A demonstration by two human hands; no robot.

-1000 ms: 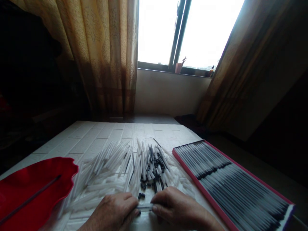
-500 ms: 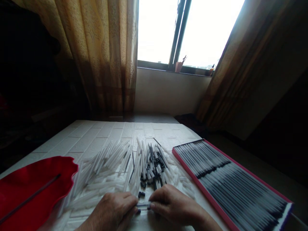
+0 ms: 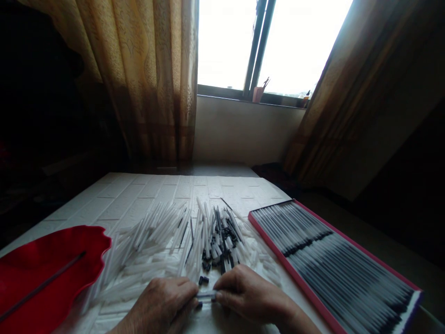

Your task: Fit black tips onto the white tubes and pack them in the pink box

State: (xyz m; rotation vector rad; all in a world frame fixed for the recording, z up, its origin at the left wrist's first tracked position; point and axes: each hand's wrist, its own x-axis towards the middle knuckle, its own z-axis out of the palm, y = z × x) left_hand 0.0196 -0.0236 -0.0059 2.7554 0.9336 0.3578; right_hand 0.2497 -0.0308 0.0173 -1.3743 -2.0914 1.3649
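Observation:
My left hand (image 3: 163, 301) and my right hand (image 3: 248, 293) face each other at the front of the white table (image 3: 125, 197). A short clear pen tube (image 3: 206, 295) spans the gap between them, pinched at its left end by my left fingers and at its right end by my right. Small dark caps (image 3: 203, 280) lie just beyond the tube. Behind my hands is a pile of black refills and pen parts (image 3: 225, 236). Many translucent tubes (image 3: 163, 225) are spread to its left.
A red scalloped tray (image 3: 45, 264) with one pen (image 3: 45, 285) in it is at the left. The pink-edged box (image 3: 278, 250) at the right holds rows of pens (image 3: 333, 260). Curtains (image 3: 156, 83) and a window are behind.
The view has shifted very slightly. Both hands keep nearly the same position, with the tube still between them.

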